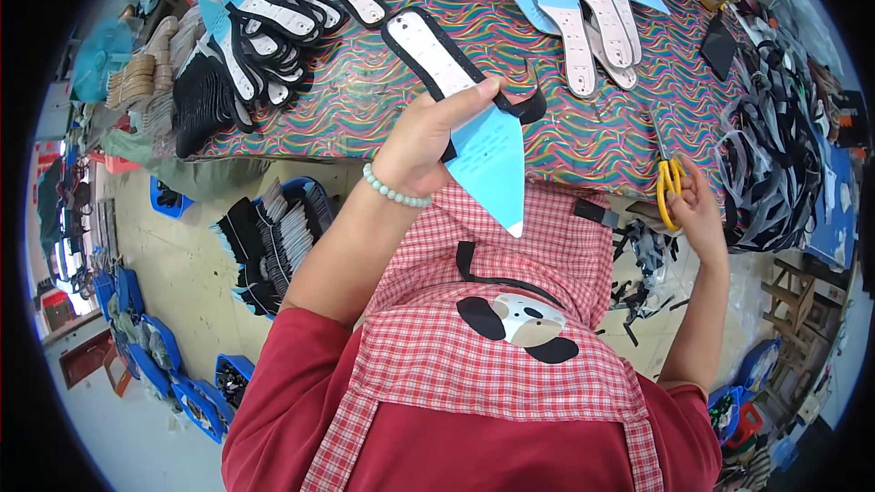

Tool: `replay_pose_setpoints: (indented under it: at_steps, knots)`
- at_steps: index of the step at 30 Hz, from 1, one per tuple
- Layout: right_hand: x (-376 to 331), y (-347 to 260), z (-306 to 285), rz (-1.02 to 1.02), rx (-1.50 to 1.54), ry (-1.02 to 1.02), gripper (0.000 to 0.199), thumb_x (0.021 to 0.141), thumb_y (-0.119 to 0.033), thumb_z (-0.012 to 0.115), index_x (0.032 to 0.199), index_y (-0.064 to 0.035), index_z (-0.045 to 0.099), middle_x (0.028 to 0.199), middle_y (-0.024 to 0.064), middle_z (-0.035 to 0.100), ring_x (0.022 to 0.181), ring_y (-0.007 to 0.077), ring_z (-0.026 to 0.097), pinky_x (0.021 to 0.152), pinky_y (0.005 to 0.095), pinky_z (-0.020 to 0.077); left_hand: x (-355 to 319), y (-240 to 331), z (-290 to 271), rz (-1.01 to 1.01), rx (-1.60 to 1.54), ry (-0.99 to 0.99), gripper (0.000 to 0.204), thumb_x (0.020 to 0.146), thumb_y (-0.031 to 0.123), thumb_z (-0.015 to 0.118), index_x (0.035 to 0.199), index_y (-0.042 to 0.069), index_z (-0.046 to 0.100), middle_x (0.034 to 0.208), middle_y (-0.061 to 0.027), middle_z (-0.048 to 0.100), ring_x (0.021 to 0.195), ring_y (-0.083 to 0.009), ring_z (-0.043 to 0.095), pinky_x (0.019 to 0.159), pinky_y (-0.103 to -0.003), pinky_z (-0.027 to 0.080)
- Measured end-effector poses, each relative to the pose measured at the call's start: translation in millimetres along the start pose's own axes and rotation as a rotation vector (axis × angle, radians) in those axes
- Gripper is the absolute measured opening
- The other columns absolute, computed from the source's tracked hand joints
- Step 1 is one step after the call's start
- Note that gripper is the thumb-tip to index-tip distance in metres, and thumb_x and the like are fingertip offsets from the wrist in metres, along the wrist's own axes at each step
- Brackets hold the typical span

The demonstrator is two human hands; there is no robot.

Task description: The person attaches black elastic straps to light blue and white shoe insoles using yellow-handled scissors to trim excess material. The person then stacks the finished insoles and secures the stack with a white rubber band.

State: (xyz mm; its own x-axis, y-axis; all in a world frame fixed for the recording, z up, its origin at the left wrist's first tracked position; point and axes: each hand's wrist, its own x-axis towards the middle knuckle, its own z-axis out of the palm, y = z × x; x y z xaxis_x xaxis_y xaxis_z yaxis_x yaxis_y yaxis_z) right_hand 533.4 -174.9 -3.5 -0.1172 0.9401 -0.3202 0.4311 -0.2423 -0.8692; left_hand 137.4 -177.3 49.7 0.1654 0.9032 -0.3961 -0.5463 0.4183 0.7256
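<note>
My left hand [421, 138] is closed on a shoe insole [490, 162], thumb on top, fingers mostly hidden beneath. The insole has a white heel part edged in black and a pale blue pointed toe, which points toward me. A loose black strip [527, 109] curls out from its right side. Over at the table's front right edge, my right hand [700, 217] has its fingers in the yellow handles of a pair of scissors [668, 189]. The scissor blades point away from me, over the tabletop, apart from the insole.
A patterned cloth covers the table [365, 96]. Black-edged insoles [264, 23] are heaped at the back left, unedged insoles [592, 9] at the back right. Black and grey strips [775, 146] hang in a bundle on the right. Below the left edge stands a filled blue basket [314, 187].
</note>
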Motion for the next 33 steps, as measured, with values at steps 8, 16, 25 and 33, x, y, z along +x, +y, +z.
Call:
replay_pose_setpoints:
  at_steps: [8,16,25,33]
  knots:
    - [-45.9,-72.7,128.9,-0.381,-0.130,-0.298,0.092,0.068,-0.019,0.084,0.144,-0.0124,0.033,0.122,0.0114,0.050,0.103,0.0219,0.057,0.088,0.0285,0.0460,3.2,1.7,-1.9,-0.151,-0.237,-0.205,0.027,0.091,0.022,0.063,0.110,0.003,0.063,0.089,-0.0039,0.066,0.068,-0.0102,0.063,0.059,-0.026,0.054]
    - [-30.8,-75.3,136.3,-0.549,-0.253,-0.061,0.089,0.061,-0.019,0.087,0.139,-0.0116,0.043,0.099,0.0092,0.056,0.086,0.0193,0.057,0.072,0.0299,0.0476,5.8,-3.2,12.9,-0.087,-0.078,-0.074,0.024,0.091,0.021,0.061,0.108,0.003,0.062,0.088,-0.0079,0.067,0.068,-0.0130,0.065,0.058,-0.023,0.053]
    - [13.9,-69.6,51.8,-0.650,-0.739,0.405,0.033,0.085,-0.014,0.066,0.116,-0.0048,0.060,0.099,0.0158,0.063,0.090,0.0260,0.062,0.080,0.0338,0.0480,5.4,-12.2,29.2,0.293,0.589,-0.049,0.035,0.096,0.034,0.054,0.095,0.000,0.064,0.076,-0.0041,0.064,0.066,-0.0092,0.060,0.060,-0.024,0.047]
    - [-3.4,-75.1,160.0,-0.354,0.294,-0.339,0.032,0.097,-0.030,0.049,0.095,-0.0014,0.063,0.068,0.0098,0.061,0.061,0.0203,0.059,0.056,0.0335,0.0446,7.6,-23.1,37.7,0.482,0.633,-0.002,0.018,0.091,0.015,0.062,0.091,-0.001,0.069,0.073,-0.0014,0.064,0.065,-0.0090,0.060,0.057,-0.024,0.046]
